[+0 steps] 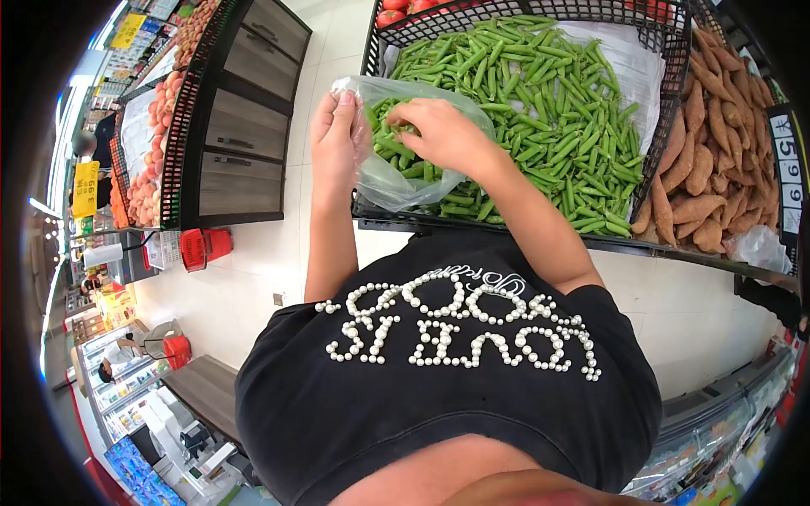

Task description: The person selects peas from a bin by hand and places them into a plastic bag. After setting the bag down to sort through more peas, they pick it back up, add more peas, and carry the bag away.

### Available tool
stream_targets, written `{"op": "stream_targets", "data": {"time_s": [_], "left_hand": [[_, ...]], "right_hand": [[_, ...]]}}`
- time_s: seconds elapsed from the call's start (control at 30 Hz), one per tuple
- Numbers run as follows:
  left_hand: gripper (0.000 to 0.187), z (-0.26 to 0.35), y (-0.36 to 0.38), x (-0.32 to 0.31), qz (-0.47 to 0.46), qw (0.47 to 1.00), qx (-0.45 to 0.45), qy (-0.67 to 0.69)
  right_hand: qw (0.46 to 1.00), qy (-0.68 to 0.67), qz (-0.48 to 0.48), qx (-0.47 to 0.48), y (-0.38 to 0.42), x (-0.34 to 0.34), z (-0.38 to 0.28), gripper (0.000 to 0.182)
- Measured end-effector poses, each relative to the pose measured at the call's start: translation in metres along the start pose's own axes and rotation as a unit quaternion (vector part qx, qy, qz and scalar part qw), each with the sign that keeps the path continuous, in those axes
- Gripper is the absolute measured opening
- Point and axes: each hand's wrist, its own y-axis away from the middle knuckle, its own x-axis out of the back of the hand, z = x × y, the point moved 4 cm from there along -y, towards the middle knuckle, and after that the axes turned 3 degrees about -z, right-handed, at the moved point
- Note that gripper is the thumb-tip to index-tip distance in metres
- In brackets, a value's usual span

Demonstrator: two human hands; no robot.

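Observation:
My left hand [339,126] is closed on the rim of a clear plastic bag [396,196], thumb up. Inside the bag lie green pea pods [390,152]. At the bag's mouth is my right hand [426,131], its fingers curled over the pods; whether a pod is between the fingertips is hard to make out. Behind and to the right of the bag, a black crate [675,63] lined with paper holds a large heap of green pods [557,126].
Sweet potatoes [700,169] fill the bin at the right, beside a price sign [789,169]. Red tomatoes [392,13] show at the top. Dark cabinets [245,126] with a fruit crate stand at the left, near red baskets [205,247]. A person [118,358] is at the lower left.

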Motion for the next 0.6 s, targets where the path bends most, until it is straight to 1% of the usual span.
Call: {"op": "stream_targets", "data": {"time_s": [0.1,0.2,0.23,0.3,0.33,0.4,0.43,0.47,0.5,0.53,0.57,0.6], "left_hand": [[0.018,-0.003,-0.001,-0.002,-0.007,1.000,-0.009,0.013],[0.019,-0.006,-0.003,-0.001,0.005,1.000,-0.011,0.021],[0.018,-0.006,-0.004,0.000,-0.004,1.000,-0.020,0.017],[0.018,-0.007,-0.004,0.003,0.004,0.999,-0.027,0.018],[0.018,-0.007,-0.004,0.005,0.009,0.999,-0.030,0.019],[0.018,-0.010,-0.004,0.009,0.013,0.999,-0.032,0.025],[0.017,-0.009,-0.004,0.010,0.019,0.999,-0.035,0.022],[0.017,-0.009,-0.003,0.010,0.025,0.999,-0.036,0.020],[0.018,-0.009,-0.004,0.009,0.023,0.998,-0.039,0.033],[0.018,-0.009,-0.004,0.007,0.020,0.998,-0.036,0.037],[0.018,-0.010,-0.003,0.005,0.018,0.999,-0.032,0.041],[0.019,-0.010,-0.003,0.004,0.015,0.999,-0.026,0.042]], "right_hand": [[0.996,-0.020,0.016,0.082,-0.001,-0.003,-0.008,0.024],[0.993,0.032,0.006,0.114,0.010,-0.004,-0.007,0.025],[0.988,0.043,0.064,0.137,0.018,0.004,-0.011,0.022],[0.991,-0.083,0.089,0.063,0.046,0.030,-0.019,0.020],[0.984,-0.146,0.101,0.026,0.060,0.042,-0.016,0.019],[0.951,-0.127,0.278,-0.041,0.097,0.056,0.011,0.018],[0.952,-0.077,0.274,-0.116,0.114,0.058,0.045,0.023],[0.944,-0.027,0.267,-0.191,0.130,0.057,0.076,0.034],[0.946,0.091,0.176,-0.255,0.143,0.046,0.084,0.047],[0.925,0.206,0.081,-0.310,0.153,0.037,0.085,0.061],[0.879,0.316,-0.016,-0.357,0.161,0.029,0.090,0.075],[0.870,0.309,-0.066,-0.378,0.165,0.020,0.095,0.085]]}}
